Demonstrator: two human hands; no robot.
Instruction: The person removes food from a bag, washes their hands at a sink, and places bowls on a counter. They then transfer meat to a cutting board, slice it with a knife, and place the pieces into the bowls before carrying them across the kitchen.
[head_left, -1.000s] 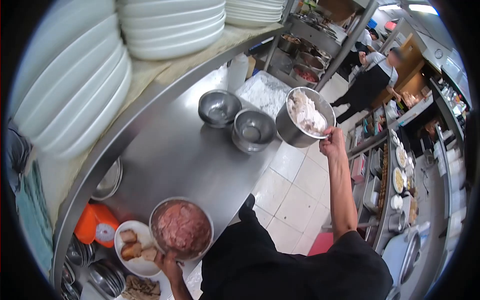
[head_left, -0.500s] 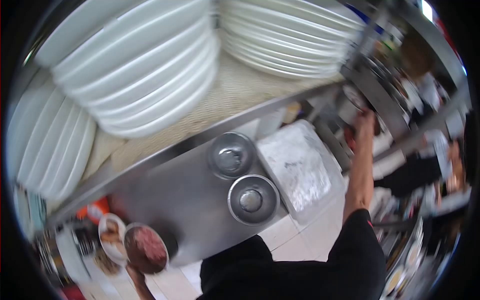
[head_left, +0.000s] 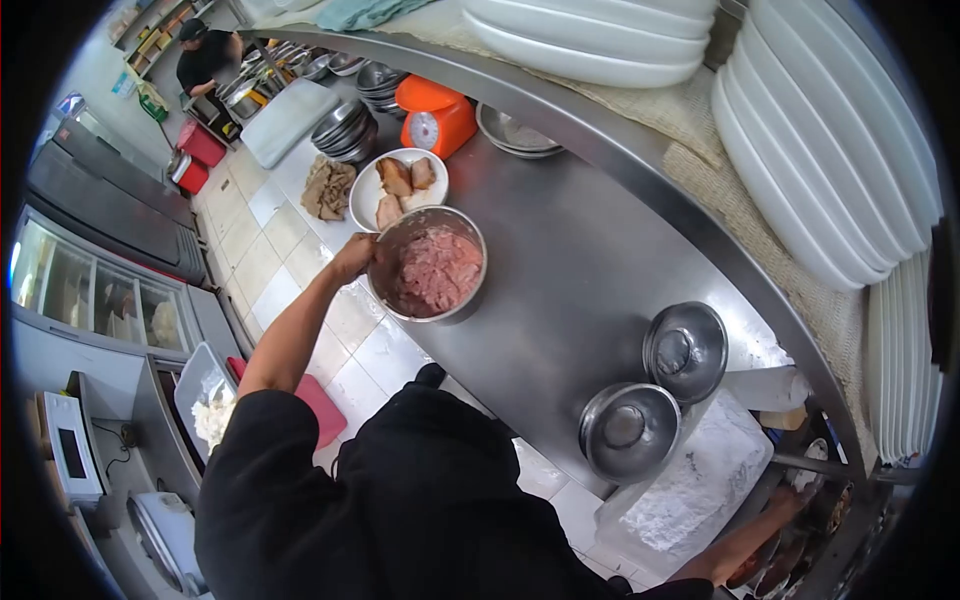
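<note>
The meat (head_left: 440, 268) is contained in the pot (head_left: 392, 282), which is held at the counter's near edge, just beside the plate (head_left: 364, 210); whether the pot's base is fully borne by the counter (head_left: 565, 255) cannot be told. With only 1 side gripped, a tip or spill could be caused by a slipping rim or a pull past the edge; the plate could be knocked by a sideways swing. The rim is clamped by the left hand (head_left: 352, 258), its fingers closed there; the right hand (head_left: 786, 502) is stretched beyond the 2 bowls (head_left: 628, 430) and white box (head_left: 700, 478); its finger spread and anything held cannot be told.
</note>
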